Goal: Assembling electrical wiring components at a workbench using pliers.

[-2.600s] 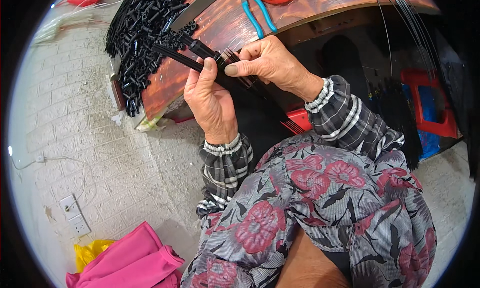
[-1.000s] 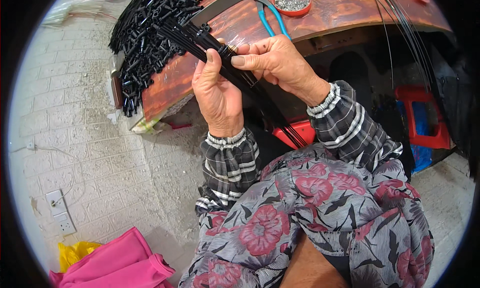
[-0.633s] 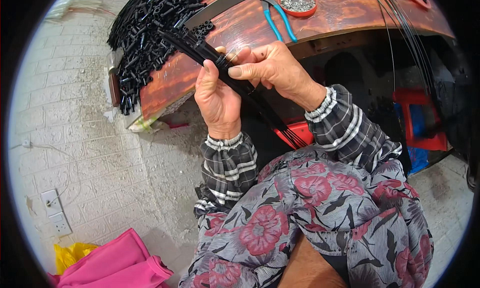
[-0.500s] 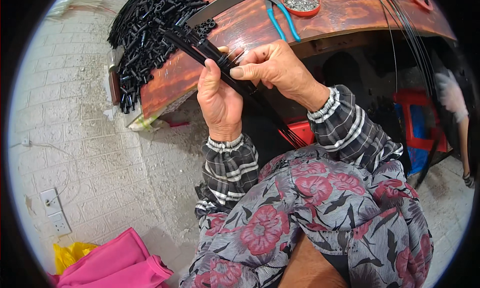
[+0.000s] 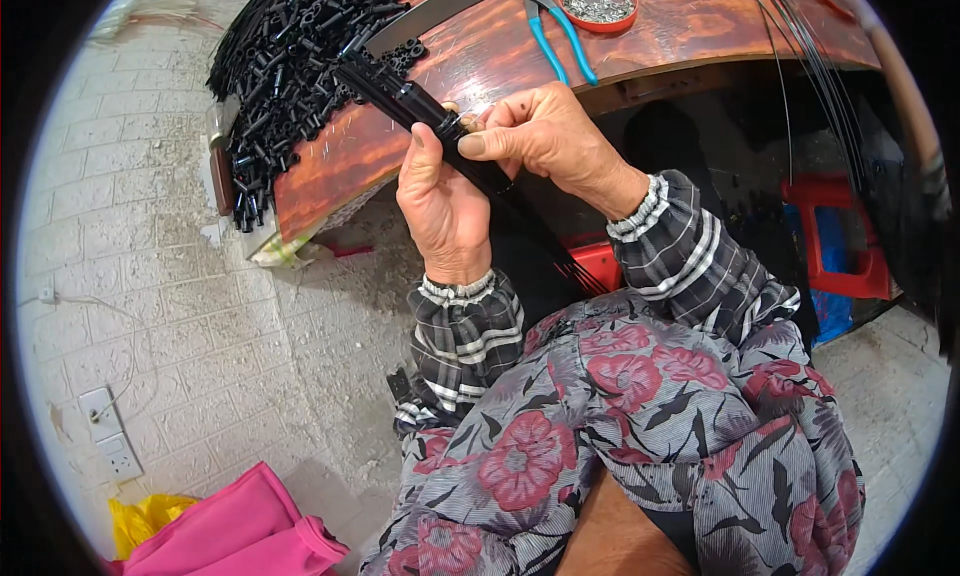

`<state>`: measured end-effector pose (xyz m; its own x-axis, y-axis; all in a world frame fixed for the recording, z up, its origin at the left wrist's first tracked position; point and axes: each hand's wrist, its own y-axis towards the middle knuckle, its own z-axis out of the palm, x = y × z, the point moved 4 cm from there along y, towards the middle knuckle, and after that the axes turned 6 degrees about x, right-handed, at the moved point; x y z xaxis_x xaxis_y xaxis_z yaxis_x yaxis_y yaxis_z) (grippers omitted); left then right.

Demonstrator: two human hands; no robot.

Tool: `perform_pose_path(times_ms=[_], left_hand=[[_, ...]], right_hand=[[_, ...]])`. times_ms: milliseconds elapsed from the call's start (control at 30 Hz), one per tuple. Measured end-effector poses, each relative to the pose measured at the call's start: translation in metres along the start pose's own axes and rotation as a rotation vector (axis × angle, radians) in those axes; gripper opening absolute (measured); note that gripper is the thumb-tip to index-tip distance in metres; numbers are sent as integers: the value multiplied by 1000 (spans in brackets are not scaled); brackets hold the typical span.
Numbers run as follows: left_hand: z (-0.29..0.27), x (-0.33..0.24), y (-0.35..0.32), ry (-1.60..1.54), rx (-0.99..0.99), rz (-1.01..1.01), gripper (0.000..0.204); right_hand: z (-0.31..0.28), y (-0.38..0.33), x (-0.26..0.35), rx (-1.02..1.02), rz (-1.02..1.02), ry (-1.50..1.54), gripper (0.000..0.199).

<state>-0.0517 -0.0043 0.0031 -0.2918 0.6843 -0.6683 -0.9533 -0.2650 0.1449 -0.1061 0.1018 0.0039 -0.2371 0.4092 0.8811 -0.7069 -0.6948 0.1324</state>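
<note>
My left hand [image 5: 445,206] is closed around a slanting bundle of thin black rods [image 5: 392,94] with a thicker black collar near its upper part; it looks like a folded umbrella frame. The rods run down from the hand toward my lap. My right hand [image 5: 555,141] is closed in a pinch against the collar, thumb and index finger pressed together. Whatever small piece lies in that pinch is mostly hidden by the fingers. Both hands are above the near edge of the wooden table [image 5: 335,166], beside a large heap of short black tubular parts [image 5: 290,76].
Pliers with blue handles [image 5: 562,44], a red dish of small metal pieces [image 5: 632,16] and a wide blade [image 5: 440,14] lie on the table. Long black rods [image 5: 815,76] overhang its right side. A red stool [image 5: 840,251] stands below. Pink cloth [image 5: 235,531] lies at lower left.
My hands stay at the collar with only slight shifts; the thin shiny strands by my right fingers no longer show. At far right, another person's hand has moved from its earlier place, leaving a blurred arm.
</note>
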Motion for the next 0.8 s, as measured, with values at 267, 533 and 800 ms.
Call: perform_pose_path(times_ms=[267,533,800], left_hand=[[-12,-1,-2,-106,-13,-57,28],[5,-5,-7,-49,43,-39,30],[2,-6,-4,-67,43,1,31]], right_hand=[[2,-1,-5,6,41,-32,26],[4,-1,-10,74,-4,96,26],[0,5,-8,61,86,28,26]])
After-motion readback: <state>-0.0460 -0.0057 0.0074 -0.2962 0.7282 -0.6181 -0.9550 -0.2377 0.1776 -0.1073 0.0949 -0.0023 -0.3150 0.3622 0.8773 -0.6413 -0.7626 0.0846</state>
